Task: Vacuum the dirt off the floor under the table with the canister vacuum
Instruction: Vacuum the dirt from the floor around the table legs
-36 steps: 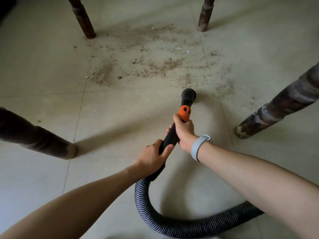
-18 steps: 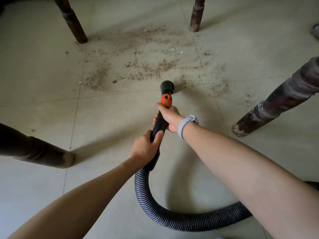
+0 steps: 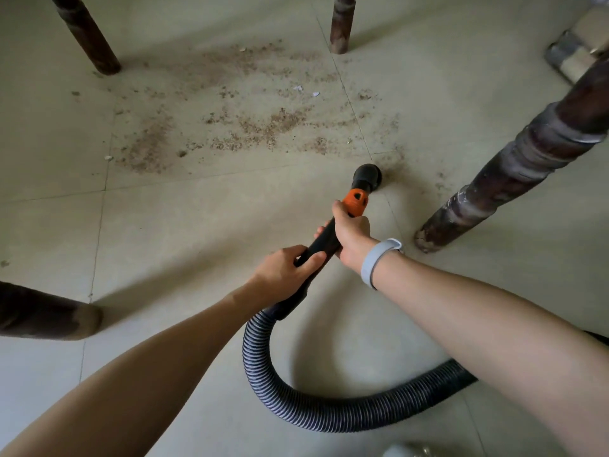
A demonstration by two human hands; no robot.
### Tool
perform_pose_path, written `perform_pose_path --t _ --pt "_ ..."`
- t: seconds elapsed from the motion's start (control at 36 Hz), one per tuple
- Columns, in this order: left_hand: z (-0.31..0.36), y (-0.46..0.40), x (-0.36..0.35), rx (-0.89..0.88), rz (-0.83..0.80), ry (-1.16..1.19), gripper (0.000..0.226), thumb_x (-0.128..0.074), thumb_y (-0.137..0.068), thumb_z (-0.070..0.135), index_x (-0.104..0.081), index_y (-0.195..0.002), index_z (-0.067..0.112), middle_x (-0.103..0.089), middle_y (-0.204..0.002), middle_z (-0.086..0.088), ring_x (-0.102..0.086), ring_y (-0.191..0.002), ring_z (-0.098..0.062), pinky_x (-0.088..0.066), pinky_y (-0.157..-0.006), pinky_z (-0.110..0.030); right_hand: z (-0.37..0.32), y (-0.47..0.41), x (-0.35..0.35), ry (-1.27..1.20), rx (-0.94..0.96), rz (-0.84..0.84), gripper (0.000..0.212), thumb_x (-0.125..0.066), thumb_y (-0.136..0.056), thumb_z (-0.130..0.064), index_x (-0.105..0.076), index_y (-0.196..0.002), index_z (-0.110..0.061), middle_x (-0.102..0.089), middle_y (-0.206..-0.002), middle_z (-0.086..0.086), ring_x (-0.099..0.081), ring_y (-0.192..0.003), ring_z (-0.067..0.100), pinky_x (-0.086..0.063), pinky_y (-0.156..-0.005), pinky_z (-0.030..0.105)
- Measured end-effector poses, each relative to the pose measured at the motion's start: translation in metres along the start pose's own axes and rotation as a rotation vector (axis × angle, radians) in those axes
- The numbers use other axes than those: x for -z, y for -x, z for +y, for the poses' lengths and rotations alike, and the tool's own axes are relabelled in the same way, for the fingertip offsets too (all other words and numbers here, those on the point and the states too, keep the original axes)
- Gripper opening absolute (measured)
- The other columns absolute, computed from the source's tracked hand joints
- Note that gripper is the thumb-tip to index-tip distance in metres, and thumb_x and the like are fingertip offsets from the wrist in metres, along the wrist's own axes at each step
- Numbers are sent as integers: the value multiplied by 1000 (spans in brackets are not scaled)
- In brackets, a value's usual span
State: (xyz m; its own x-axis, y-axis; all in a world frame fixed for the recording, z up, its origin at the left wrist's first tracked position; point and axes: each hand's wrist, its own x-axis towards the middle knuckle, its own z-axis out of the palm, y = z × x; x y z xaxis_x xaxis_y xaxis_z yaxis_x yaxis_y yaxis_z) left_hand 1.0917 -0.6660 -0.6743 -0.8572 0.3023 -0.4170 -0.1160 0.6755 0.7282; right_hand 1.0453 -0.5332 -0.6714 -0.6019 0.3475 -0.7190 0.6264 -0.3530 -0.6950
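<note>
In the head view both hands held the black rigid wand (image 3: 321,240) of the canister vacuum. The left hand (image 3: 283,275) gripped the wand's lower part from the left, its fingers curled over the top of the tube and its thumb lying along the near side, so the grip was closed tight round the tube just above the point where the ribbed black-and-grey flexible hose (image 3: 329,413) joined it. The right hand (image 3: 351,234) wrapped the wand higher up, fingers curled round it from the right and the thumb reaching to the orange plastic collar (image 3: 356,201). A pale grey wristband (image 3: 379,262) sat on the right wrist.

Past the collar, the round black nozzle (image 3: 367,176) rested against the pale tiled floor (image 3: 164,225), at the near right edge of the scattered brown dirt and crumbs (image 3: 230,127). The dirt lay spread across the tiles between the two far dark wooden table legs, one at the far left (image 3: 89,37) and one at the far middle (image 3: 341,24). A thick turned dark wooden leg (image 3: 510,173) stood just to the right of the nozzle, apart from it, and another dark leg (image 3: 49,313) showed at the left edge. The hose looped on the floor under the right forearm and ran off toward the right edge.
</note>
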Motion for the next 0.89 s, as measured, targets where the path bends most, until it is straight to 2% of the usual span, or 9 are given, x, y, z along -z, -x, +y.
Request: perform_pose_path --t 0.08,0.17,0.22,0.31,0.39,0.5,0.61,0.81,0.89 --pt "1 -3 -6 -35 -43 -37 46 -46 -88 58 -60 -83 14 -71 -76 -7 -67 -74 -26 -53 -76 -43 5 -2 13 -15 6 62 44 -57 -92 -35 -49 -119 -1 -58 -68 7 -60 -48 19 -54 -55 30" --pt "2 -6 -9 -52 -58 -73 39 -47 -91 55 -60 -83 19 -71 -79 -7 -66 -77 -26 -52 -78 -42 7 -4 20 -34 1 83 43 -57 -92 -37 -50 -118 -3 -59 -72 6 -62 -50 18 -56 -59 31" --pt "7 -10 -10 -53 -45 -71 41 -45 -91 56 -58 -81 19 -70 -79 -7 -66 -77 -26 -52 -78 -41 1 -4 22 -45 2 64 37 -57 -93 -36 -51 -110 -3 -58 -69 6 -62 -52 19 -57 -63 33" --pt "15 -15 -10 -35 0 -65 37 -45 -93 54 -54 -76 22 -70 -78 -7 -66 -77 -25 -52 -76 -39 -15 -3 18 -70 1 16 28 -57 -94 -30 -49 -90 -4 -54 -66 8 -58 -52 21 -55 -60 34" --pt "15 -15 -7 -17 68 -76 35 -45 -93 51 -49 -72 25 -70 -76 -7 -65 -76 -25 -51 -73 -37 -26 -1 7 -88 -31 -64 27 -58 -94 -26 -44 -83 -5 -49 -65 9 -53 -51 22 -53 -57 35" --pt "4 -8 -1 17 145 -63 33 -47 -93 49 -49 -74 22 -69 -76 -8 -64 -77 -26 -48 -71 -35 -23 1 -11 -49 -58 -160 26 -59 -94 -25 -44 -87 -6 -48 -65 10 -52 -49 22 -52 -53 33" --pt "-5 -4 2 26 155 -17 34 -48 -93 50 -52 -74 22 -70 -76 -8 -66 -77 -27 -50 -74 -37 -15 3 -21 -27 -23 -164 24 -59 -93 -25 -45 -98 -6 -49 -64 9 -53 -45 21 -52 -51 32" --pt "3 -10 2 -17 12 -47 36 -50 -94 45 -61 -83 11 -71 -71 -4 -66 -72 -21 -49 -71 -32 -7 -1 2 -21 -6 14 45 -56 -93 -37 -49 -120 -3 -58 -63 5 -59 -48 18 -56 -55 28" --pt "11 -19 -5 -32 -35 -118 47 -48 -85 61 -60 -80 16 -71 -74 -3 -65 -76 -21 -49 -73 -33 -5 -4 18 -44 -9 107 49 -53 -93 -43 -50 -120 -3 -61 -65 4 -62 -50 18 -56 -60 29"
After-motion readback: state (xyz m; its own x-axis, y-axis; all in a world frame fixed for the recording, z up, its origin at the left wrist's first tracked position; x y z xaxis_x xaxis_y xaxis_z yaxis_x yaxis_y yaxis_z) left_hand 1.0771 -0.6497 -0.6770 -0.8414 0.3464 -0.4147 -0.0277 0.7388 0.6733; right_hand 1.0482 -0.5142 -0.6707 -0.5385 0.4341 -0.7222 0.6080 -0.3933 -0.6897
